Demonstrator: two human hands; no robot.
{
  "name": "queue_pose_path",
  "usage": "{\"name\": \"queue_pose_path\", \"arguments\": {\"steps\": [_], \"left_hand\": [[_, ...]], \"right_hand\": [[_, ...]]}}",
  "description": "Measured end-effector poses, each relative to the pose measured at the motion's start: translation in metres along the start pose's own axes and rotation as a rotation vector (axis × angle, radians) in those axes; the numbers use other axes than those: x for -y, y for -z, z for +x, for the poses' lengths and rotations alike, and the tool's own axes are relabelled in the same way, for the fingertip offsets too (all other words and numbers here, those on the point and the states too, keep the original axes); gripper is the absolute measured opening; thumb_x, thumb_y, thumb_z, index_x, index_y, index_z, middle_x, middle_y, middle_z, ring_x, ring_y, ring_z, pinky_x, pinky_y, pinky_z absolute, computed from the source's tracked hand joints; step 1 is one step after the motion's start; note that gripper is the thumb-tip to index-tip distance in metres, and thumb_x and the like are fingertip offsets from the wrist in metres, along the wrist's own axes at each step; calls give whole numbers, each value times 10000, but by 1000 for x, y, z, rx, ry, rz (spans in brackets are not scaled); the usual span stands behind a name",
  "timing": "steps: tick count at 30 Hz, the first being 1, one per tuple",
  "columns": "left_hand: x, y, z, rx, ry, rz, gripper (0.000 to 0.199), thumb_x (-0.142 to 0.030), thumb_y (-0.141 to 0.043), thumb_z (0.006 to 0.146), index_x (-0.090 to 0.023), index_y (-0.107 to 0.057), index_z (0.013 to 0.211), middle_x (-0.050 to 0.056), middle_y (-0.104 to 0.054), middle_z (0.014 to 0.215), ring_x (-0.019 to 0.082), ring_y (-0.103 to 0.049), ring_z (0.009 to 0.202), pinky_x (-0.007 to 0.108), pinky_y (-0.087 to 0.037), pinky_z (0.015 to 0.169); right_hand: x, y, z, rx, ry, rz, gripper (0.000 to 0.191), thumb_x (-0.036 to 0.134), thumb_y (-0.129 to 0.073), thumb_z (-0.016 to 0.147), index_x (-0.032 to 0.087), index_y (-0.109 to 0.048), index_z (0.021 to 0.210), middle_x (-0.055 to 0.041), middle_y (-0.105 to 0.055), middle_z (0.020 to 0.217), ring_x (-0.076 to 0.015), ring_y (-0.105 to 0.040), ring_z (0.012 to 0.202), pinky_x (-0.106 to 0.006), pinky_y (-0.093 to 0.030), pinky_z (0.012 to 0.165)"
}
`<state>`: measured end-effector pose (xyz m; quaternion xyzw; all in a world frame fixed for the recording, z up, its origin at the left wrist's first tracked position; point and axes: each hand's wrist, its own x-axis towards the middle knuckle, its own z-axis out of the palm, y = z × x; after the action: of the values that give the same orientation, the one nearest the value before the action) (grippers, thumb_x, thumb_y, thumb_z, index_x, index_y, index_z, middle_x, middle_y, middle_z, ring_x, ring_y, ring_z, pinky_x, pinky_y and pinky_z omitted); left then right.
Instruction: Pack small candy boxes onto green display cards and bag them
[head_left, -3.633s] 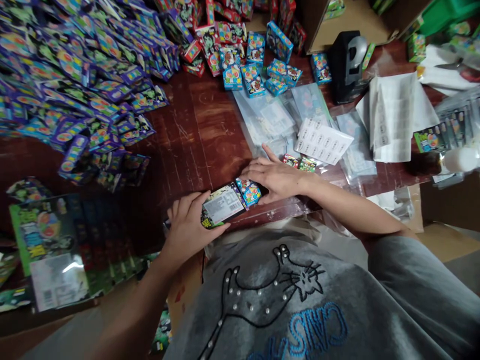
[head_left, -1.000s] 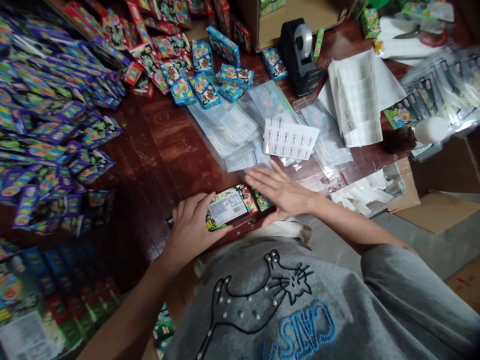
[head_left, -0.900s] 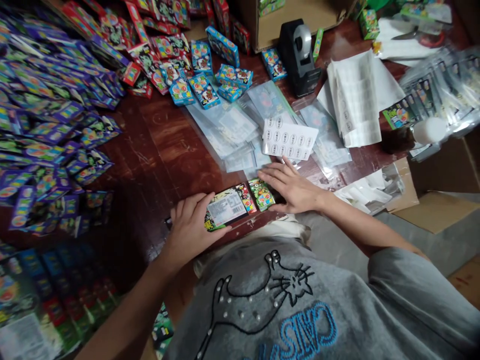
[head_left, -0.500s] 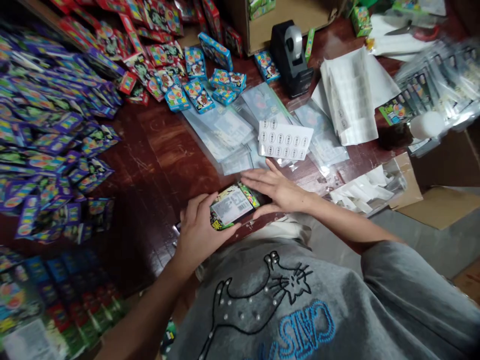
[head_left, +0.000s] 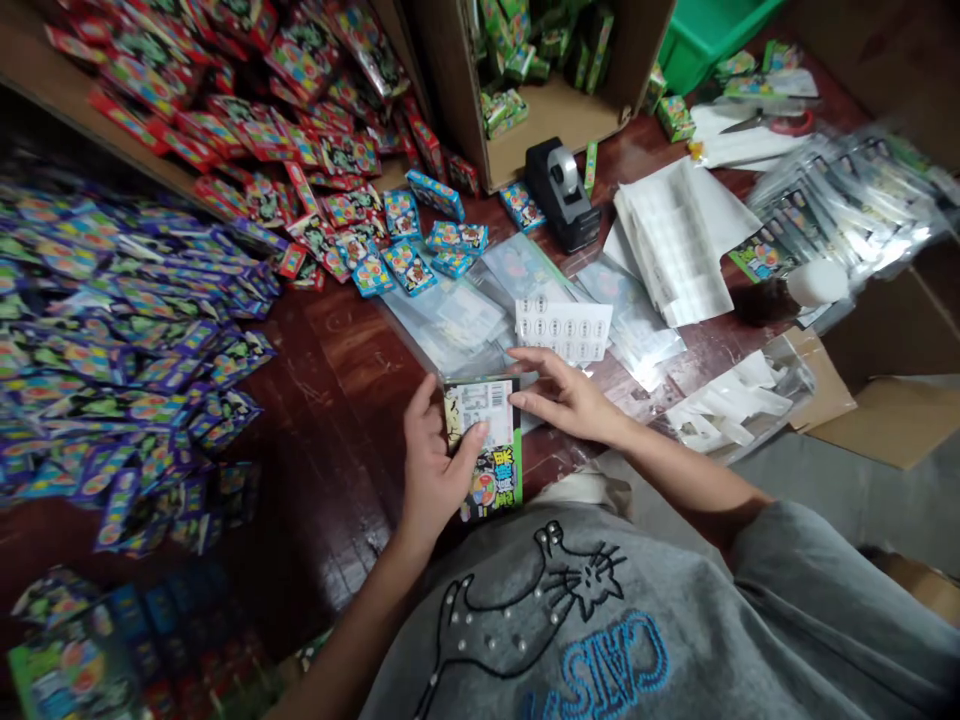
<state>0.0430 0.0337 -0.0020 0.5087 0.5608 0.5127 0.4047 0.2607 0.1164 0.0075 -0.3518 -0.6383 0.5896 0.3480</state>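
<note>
A flat black and green printed package (head_left: 499,480) with a white barcode label is tilted up near the table's front edge. My left hand (head_left: 439,460) grips its left side, thumb lying across the label. At the package's upper right edge is my right hand (head_left: 562,400), its fingers apart and the fingertips beside the label. Just beyond, a white sheet of round stickers (head_left: 564,328) lies on clear plastic bags (head_left: 450,315).
Purple packets (head_left: 150,330) are heaped at left. Red boxes (head_left: 300,140) and small blue boxes (head_left: 409,265) lie behind. A black tape dispenser (head_left: 574,215), white sheets (head_left: 675,240), a bottle with a white cap (head_left: 821,283) and bagged packs (head_left: 855,200) stand or lie rightward.
The package has turned from lying nearly level between my hands to a raised, more upright position. My right hand has shifted to its upper edge. The camera view has shifted too.
</note>
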Motion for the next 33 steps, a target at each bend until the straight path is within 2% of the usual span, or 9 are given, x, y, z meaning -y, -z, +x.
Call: {"name": "queue_pose_path", "arguments": {"steps": [4,8,12,14,17,19,22,28,33], "left_hand": [[6,-7,11,-78,40,-32,765,-379,-799,968,-319,-394,1614,137,-632,1544,257,-677,1384,424,-568,1170],[9,0,16,-22,134,-56,605,-399,-828,936,-276,-530,1448,113,-741,1351,227,-759,1206,376,-624,1037],[2,16,28,-8,179,27,223,-422,-742,999,-223,-695,1087,89,-791,1243,209,-759,1184,366,-582,1075],[-3,19,36,-20,203,9,215,-425,-758,983,-219,-705,1013,86,-812,1203,213,-767,1167,365,-584,1060],[-10,20,45,-38,260,-12,280,-430,-825,922,-233,-720,1092,58,-839,1085,208,-792,1046,345,-609,959],[-15,21,49,14,288,28,288,-456,-826,914,-234,-760,1085,63,-844,1116,213,-786,1071,362,-594,1011],[-23,22,57,118,344,73,279,-501,-823,896,-227,-802,938,75,-846,1143,230,-778,1097,378,-573,1062],[-33,23,74,139,466,80,343,-558,-895,798,-236,-812,882,58,-854,949,238,-800,910,362,-624,893],[-27,33,75,260,412,79,371,-608,-902,789,-263,-854,915,77,-865,1051,271,-815,984,457,-650,984]], "right_hand": [[-11,-17,5,-172,-35,112,516,496,-709,1030,222,-567,1443,-90,-712,1263,-152,-700,970,-303,-620,868],[-13,-14,8,-93,-76,83,429,491,-689,1054,220,-678,1387,-59,-752,1146,-131,-675,842,-311,-623,819],[-15,-3,9,-42,48,23,275,434,-744,1032,235,-794,1214,-91,-766,1300,-185,-740,1151,-394,-605,1060],[-15,0,10,-71,110,-21,231,383,-727,1049,251,-803,1222,-92,-773,1337,-195,-730,1247,-424,-577,1130],[-10,1,14,-88,88,-59,264,334,-694,1066,264,-783,1305,-74,-818,1233,-180,-763,1154,-408,-596,1084],[-4,3,17,-50,39,-48,220,353,-729,1040,255,-819,1216,-69,-824,1194,-178,-765,1110,-387,-600,1049],[6,6,24,1,-103,33,202,411,-794,979,212,-830,984,-57,-812,1058,-161,-746,977,-343,-600,931],[16,8,41,19,-422,235,386,485,-930,796,158,-765,916,0,-755,825,-105,-650,725,-277,-546,730],[21,20,39,115,-337,151,407,573,-837,900,169,-788,900,-28,-794,875,-137,-678,772,-315,-572,766]]}}
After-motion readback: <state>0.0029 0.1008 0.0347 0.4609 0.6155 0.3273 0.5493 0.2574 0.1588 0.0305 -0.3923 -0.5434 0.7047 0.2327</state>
